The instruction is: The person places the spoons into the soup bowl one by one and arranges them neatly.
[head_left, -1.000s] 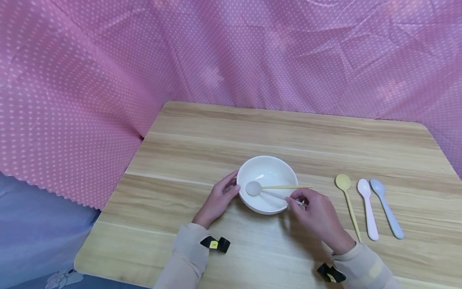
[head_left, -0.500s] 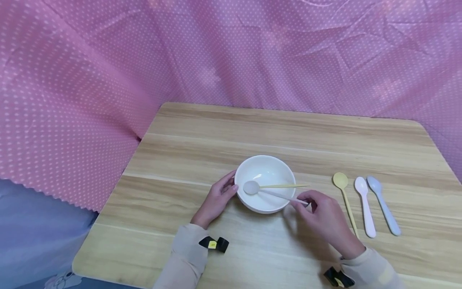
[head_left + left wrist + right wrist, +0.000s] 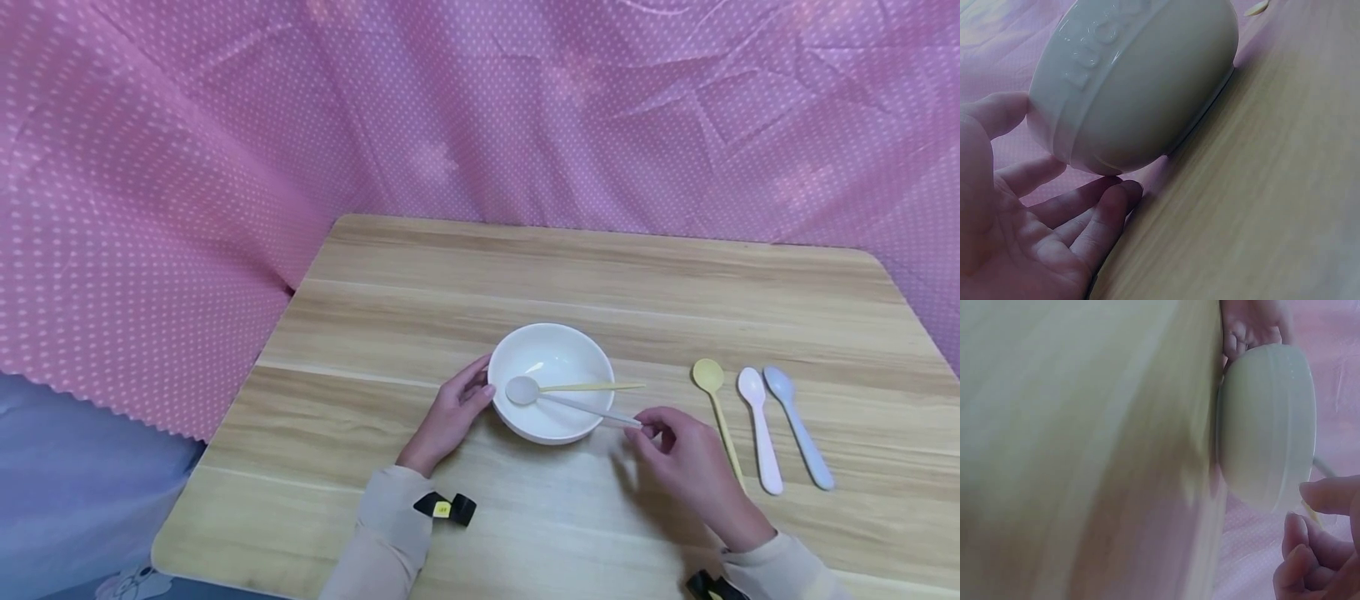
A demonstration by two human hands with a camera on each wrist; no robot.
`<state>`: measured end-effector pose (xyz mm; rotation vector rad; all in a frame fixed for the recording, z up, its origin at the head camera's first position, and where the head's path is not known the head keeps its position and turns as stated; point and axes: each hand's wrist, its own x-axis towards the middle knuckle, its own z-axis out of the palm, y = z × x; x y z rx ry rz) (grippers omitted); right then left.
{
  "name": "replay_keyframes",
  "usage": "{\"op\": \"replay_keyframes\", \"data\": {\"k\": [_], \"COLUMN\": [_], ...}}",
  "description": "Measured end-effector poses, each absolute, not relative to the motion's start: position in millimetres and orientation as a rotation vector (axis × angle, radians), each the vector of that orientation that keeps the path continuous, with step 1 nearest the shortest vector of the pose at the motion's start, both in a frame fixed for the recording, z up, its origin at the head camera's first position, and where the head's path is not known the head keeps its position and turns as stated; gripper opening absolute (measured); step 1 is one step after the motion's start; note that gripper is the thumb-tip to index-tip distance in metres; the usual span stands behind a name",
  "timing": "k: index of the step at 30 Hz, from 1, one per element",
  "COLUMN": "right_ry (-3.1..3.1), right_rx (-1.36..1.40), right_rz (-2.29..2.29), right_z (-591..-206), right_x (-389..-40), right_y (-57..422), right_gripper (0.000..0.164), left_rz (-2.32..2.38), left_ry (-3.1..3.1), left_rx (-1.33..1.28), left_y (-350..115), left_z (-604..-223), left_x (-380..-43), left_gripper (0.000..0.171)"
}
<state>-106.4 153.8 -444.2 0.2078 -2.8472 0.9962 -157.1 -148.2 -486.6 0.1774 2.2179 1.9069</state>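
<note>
A white bowl (image 3: 551, 358) stands on the wooden table. Against its left side, my left hand (image 3: 452, 414) holds it, thumb at the rim and fingers along the wall; the left wrist view shows raised letters on the bowl (image 3: 1147, 81). Across the bowl lies a pale grey spoon (image 3: 522, 390), its handle sticking out past the right rim. Beneath its head, a yellow spoon (image 3: 588, 387) is partly hidden, its thin handle also crossing the rim. My right hand (image 3: 693, 467) is right at the grey handle's end, its fingers (image 3: 1329, 494) loosely bent and parted from one another.
To the right of my right hand lie another yellow spoon (image 3: 708, 377), a pale pink spoon (image 3: 759, 429) and a light blue spoon (image 3: 798, 425), side by side. Pink dotted cloth (image 3: 525, 108) hangs behind the table (image 3: 450, 275).
My right hand has slid right and toward me along the grey spoon's handle to its end, letting go of it. The spoon stays across the bowl; my left hand keeps its place.
</note>
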Motion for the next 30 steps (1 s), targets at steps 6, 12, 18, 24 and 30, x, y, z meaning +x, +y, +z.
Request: {"op": "replay_keyframes", "data": {"k": [6,12,18,24,30], "right_ry": [-2.874,-2.888,-2.899,-2.912,-2.895], "right_rx": [0.16,0.119,0.088,0.061,0.055], "right_rz": [0.969,0.954,0.936,0.895,0.846], "right_z": [-447.5,-450.8,-454.7,-456.2,-459.9], "right_x": [-103.6,-100.8,-99.9,-100.7,-101.3], "right_y": [162.8,169.4,176.0,182.1,186.3], "right_gripper": [0.014,0.013,0.015,0.018,0.017], "left_rz": [1.913,1.919,1.918,1.934,1.921], "left_ry": [2.262,2.274,2.275,2.249,2.257], "left_rx": [0.177,0.18,0.195,0.192,0.175], "left_y": [-147.5,-146.9,-146.8,-146.7,-146.9], "left_z": [-492.4,-494.0,-493.2,-491.1,-491.5], "left_x": [-157.7,-157.1,-156.8,-156.2,-156.2], "left_gripper": [0.05,0.05,0.05,0.05,0.05]}}
